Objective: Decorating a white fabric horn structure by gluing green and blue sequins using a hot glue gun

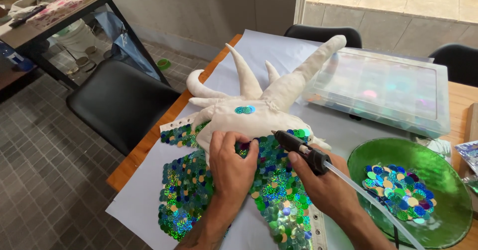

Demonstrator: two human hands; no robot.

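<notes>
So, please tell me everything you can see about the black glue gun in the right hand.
The glue gun is a slim black tool with a tapered nozzle, seemingly plastic. A clear glue stick runs out of its rear, down toward the lower right. The right hand grips its body, with the fingers wrapped around it. It lies tilted, nozzle pointing up-left, just above the sequin-covered fabric at the edge of the cream stuffed figure. Whether the tip touches the cloth I cannot tell.

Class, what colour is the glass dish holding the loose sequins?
Green glass dish, clearest in the head view.
</notes>
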